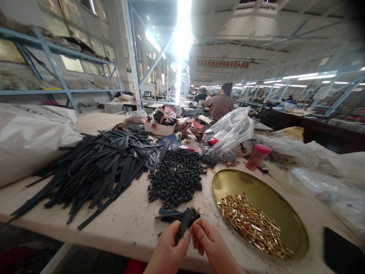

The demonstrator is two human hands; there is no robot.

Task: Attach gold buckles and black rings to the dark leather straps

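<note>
My left hand (172, 245) is closed around a black strap (185, 222), which sticks up between thumb and fingers near the table's front edge. Close beside it, my right hand (208, 238) pinches at the strap's side. A hint of gold shows at its fingertips, too small to name. Just beyond both hands lie a few short black strips (168, 214). Farther back is a heap of small black loops (176, 177). To the right, gold metal buckle-like pieces (251, 222) are piled on an oval gold tray (273, 194).
Long black strips (105, 163) form a large pile at left, beside a white sack (34, 133). A red-lidded jar (258, 156), clear plastic bags (230, 131) and a white box (159, 128) stand behind. A dark flat object (342, 251) lies at right. A person (222, 102) sits farther off.
</note>
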